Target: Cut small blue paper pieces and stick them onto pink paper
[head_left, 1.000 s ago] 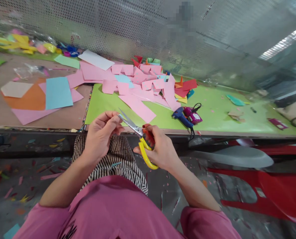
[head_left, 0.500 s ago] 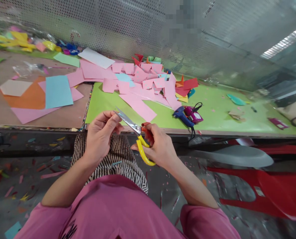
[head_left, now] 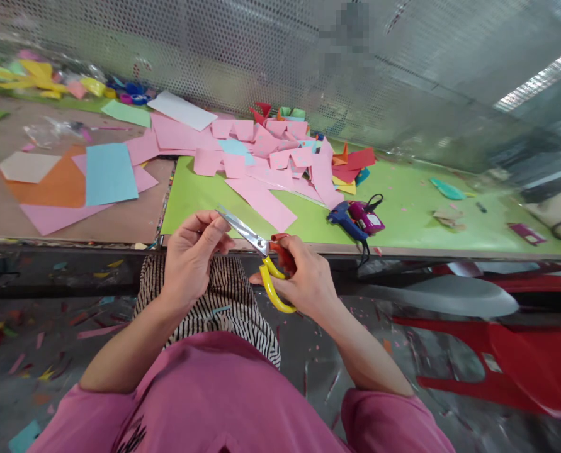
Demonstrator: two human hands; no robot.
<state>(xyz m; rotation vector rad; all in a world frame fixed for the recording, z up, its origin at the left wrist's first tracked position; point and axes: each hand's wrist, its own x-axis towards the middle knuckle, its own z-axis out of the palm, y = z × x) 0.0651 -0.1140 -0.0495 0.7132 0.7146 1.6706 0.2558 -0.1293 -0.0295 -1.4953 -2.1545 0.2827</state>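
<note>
Right hand [head_left: 303, 277] is gripping scissors [head_left: 262, 244], left hand [head_left: 188, 261] is pinching can't-tell-what near the blades [head_left: 243, 229], so slipping's probably risking nicks.

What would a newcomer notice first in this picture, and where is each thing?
Probably the yellow-handled scissors in the right hand, blades pointing toward the left hand. Beyond the hands, pink paper pieces cover part of the table, with a blue glue gun at their right.
</note>
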